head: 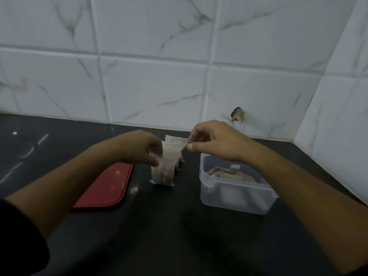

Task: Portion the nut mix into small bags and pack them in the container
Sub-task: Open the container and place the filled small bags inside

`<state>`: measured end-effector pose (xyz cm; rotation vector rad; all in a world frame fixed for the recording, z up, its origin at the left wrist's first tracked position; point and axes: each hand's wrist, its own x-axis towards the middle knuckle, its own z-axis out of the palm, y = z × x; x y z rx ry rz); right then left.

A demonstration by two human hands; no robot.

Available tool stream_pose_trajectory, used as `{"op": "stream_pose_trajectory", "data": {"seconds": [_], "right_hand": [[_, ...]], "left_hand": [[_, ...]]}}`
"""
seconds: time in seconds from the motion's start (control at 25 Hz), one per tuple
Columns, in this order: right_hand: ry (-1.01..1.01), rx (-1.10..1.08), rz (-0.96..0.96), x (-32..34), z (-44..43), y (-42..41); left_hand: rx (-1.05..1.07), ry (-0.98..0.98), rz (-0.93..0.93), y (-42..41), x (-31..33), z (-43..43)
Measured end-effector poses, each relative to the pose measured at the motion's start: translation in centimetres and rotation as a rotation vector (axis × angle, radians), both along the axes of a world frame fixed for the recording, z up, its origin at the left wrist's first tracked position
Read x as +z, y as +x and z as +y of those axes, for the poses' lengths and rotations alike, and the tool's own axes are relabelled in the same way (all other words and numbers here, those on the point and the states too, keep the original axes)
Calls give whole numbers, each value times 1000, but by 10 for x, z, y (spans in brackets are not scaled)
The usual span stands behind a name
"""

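Over the counter (169, 232), the left hand (142, 148) and right hand (216, 140) pinch a small bag (166, 168), arms outstretched.

Left hand (143, 148) grips the side of a small bag (163, 173) (fingers curled round it), while right hand (216, 142) pinches its top.

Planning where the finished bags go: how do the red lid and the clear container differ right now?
The red lid is opaque and lies flat left of the held bag; the clear container is translucent, deep-walled and stands open on the right. The lid carries nothing; the container holds brownish packed contents. Both sit on the dark counter, with rounded rectangular outlines.
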<state>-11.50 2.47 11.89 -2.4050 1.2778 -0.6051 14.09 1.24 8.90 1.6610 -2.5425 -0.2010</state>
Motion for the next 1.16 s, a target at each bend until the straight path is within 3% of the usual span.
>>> {"op": "stream_pose_trajectory", "data": {"seconds": [0.12, 0.28, 0.48, 0.56, 0.68, 0.88, 1.16], "right_hand": [[10, 28, 18, -13, -2, 20], [41, 27, 1, -4, -6, 22], [98, -7, -179, 21, -9, -10], [108, -45, -164, 29, -11, -36], [320, -51, -77, 21, -13, -68], [560, 2, 145, -21, -15, -72], [343, -86, 452, -34, -15, -56]], "left_hand": [[-36, -41, 155, 3, -5, 1], [-126, -55, 553, -15, 22, 9], [-153, -124, 851, -30, 37, 7], [-79, -158, 767, -22, 23, 1], [60, -143, 506, -9, -6, -10], [156, -83, 378, -8, -29, -19], [152, -52, 435, 1, -33, -22]]}}
